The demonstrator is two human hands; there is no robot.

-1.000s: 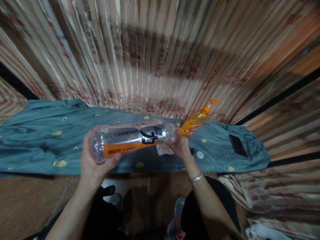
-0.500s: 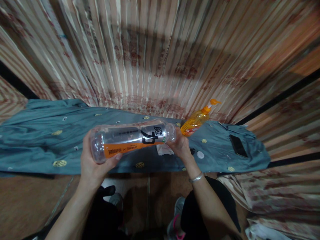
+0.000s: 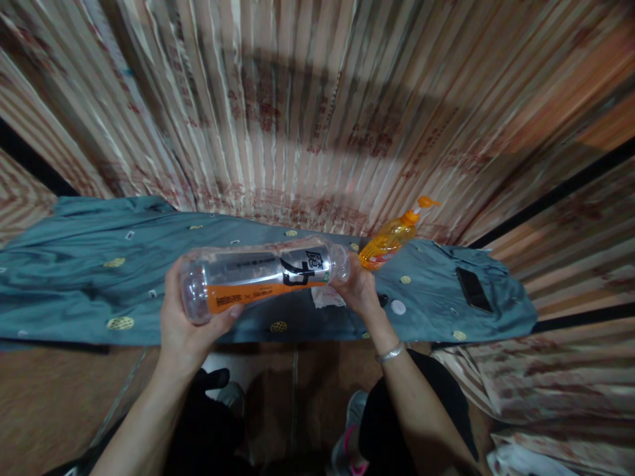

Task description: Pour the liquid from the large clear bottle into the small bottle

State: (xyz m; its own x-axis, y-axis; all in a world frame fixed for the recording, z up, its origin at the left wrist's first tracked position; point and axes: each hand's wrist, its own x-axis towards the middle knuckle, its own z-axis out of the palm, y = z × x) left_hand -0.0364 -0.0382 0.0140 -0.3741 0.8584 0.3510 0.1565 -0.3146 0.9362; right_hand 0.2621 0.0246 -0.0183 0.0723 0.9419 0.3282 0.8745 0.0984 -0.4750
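Note:
A clear plastic bottle (image 3: 258, 274) with a silver and orange label lies sideways in the air above the cloth-covered table. Its base is gripped by my left hand (image 3: 186, 324), the thumb along the label. At the neck end, my right hand (image 3: 358, 287) is closed round the bottle's mouth; its fingertips are partly hidden. A piece of white paper (image 3: 327, 297) lies on the cloth below the neck. Just beyond my right hand stands an orange pump bottle (image 3: 387, 242).
The table bears a teal patterned cloth (image 3: 79, 264). On its right side lie a black phone (image 3: 473, 289), a white round piece (image 3: 397, 307) and a small dark object (image 3: 382, 300). Striped curtains (image 3: 297, 132) hang behind, with black poles at both sides.

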